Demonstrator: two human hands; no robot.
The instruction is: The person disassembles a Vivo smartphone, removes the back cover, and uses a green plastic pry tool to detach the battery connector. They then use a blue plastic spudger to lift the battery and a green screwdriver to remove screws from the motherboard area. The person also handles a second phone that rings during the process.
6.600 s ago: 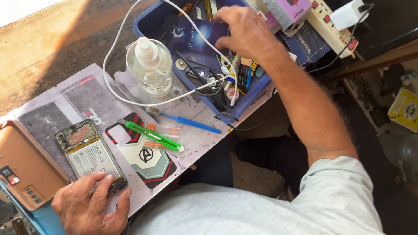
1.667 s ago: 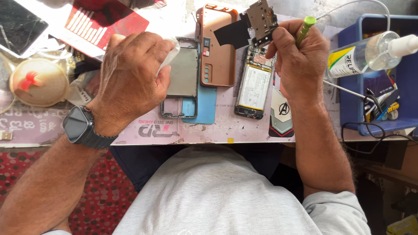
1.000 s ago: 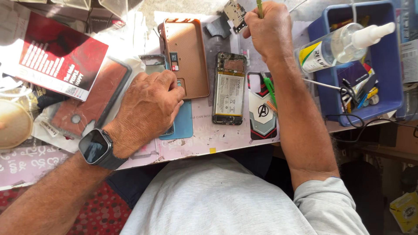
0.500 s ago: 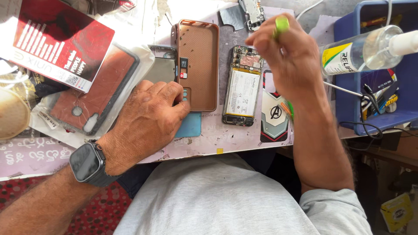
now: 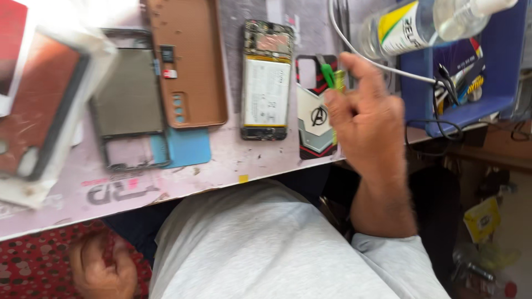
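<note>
Table (image 5: 233, 166): pink mat carried the parts.
Back cover (image 5: 185, 61): brown, far left of centre.
Opened phone (image 5: 267, 80): battery up, just left of the right hand.
Right hand (image 5: 363, 119): fingers closed on green tool (image 5: 328, 75), poised between steps.
Left hand (image 5: 102, 268): below the table edge, grip unclear.

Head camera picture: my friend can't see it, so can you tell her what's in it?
The person's right hand holds a green tool over a printed phone cover, beside an opened phone showing its battery. A brown back cover and a grey frame lie further left on the worktable. The left hand rests low, off the table.
</note>
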